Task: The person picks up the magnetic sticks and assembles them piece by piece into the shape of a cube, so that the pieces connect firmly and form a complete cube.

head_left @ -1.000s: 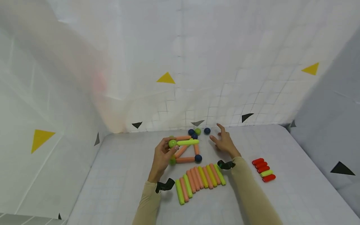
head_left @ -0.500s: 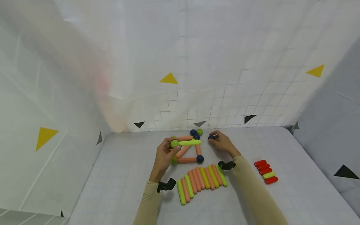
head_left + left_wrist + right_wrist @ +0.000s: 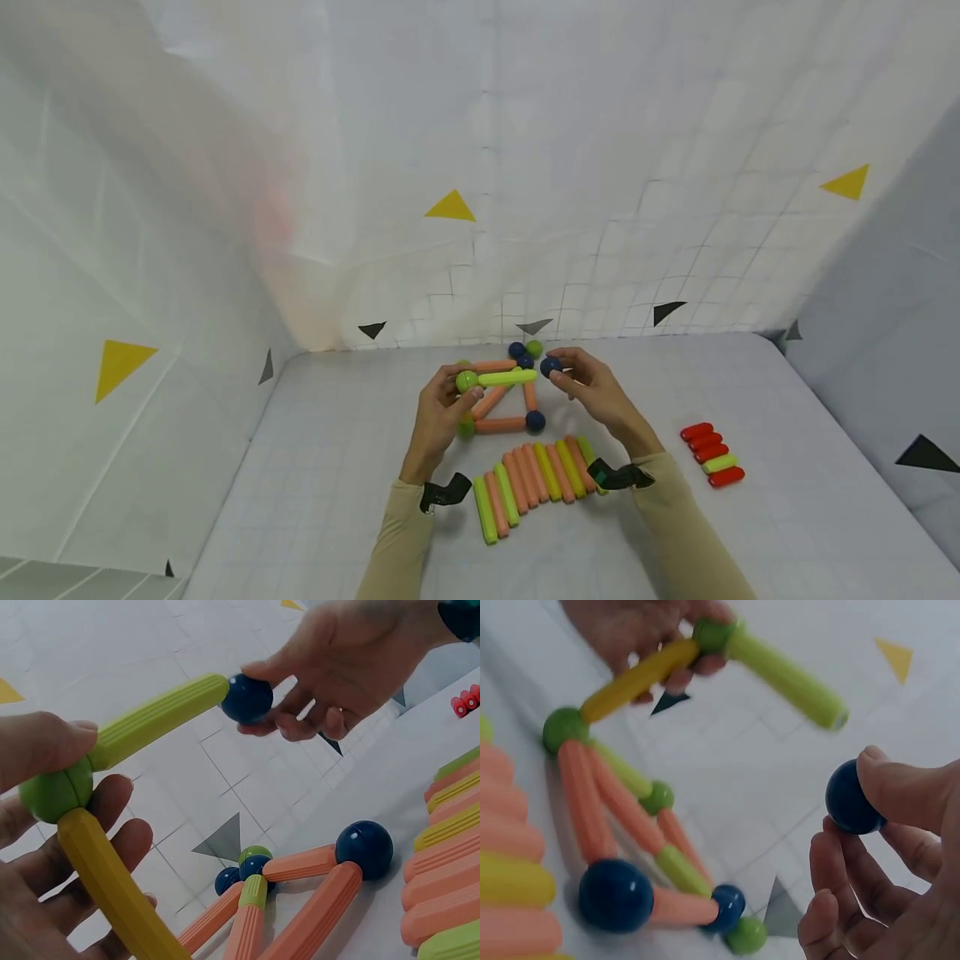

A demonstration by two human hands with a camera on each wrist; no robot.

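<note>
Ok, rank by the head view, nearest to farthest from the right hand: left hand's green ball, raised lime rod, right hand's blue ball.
1. Blue ball: held by the right hand.
2. Lime rod: left of it, between the hands.
3. Green ball: farthest left, in the left hand.

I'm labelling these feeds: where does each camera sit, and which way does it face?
Head: worn on the head, facing forward and down at the table; left hand, right hand and sleeves show.
Left wrist: on that wrist, facing the raised lime stick; both hands show.
Right wrist: on that wrist, facing the held blue ball; both hands show.
Both wrist views share that stick and ball.
</note>
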